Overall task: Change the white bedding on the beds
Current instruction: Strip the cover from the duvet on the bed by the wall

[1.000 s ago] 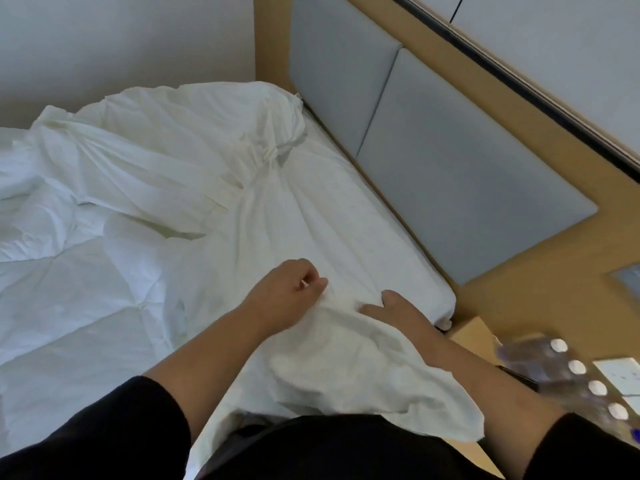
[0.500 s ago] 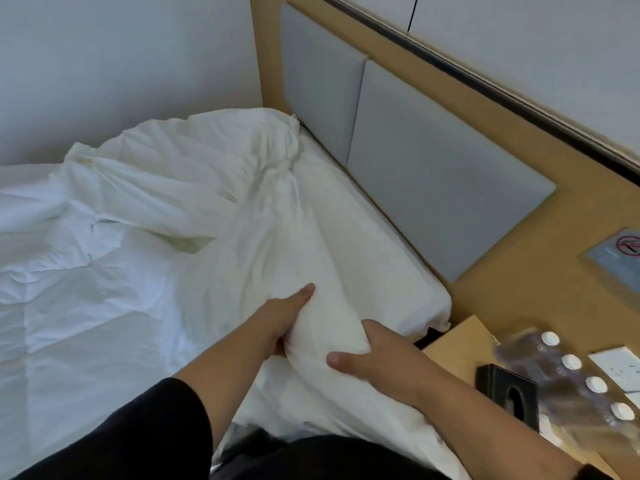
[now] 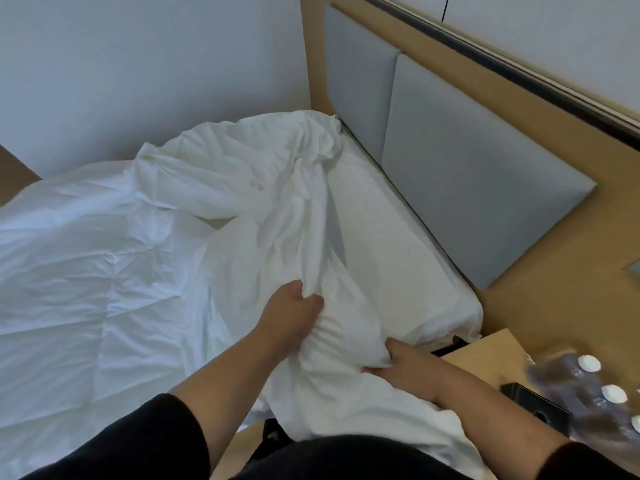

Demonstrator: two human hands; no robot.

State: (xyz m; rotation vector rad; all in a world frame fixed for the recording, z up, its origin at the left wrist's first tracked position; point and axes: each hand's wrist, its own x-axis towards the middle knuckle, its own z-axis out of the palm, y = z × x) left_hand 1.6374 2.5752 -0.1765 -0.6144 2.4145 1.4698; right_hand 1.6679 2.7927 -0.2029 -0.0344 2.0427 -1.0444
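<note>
We have open room over the flat duvet on our left; the headboard and bottles on the nightstand hem in our right.

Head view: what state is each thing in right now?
Left hand: gripping a bunch of the sheet.
Right hand: gripping the same bunch.
Sheet: crumpled, pulled off the mattress.
Mattress: near corner uncovered.
Duvet: spread, wrinkled.
Bottles: capped, blurred.

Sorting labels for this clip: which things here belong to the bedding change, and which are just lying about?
Job: white sheet, gripped by left hand and right hand; mattress; duvet.
Lying about: bottles, black box, bedside table.
</note>
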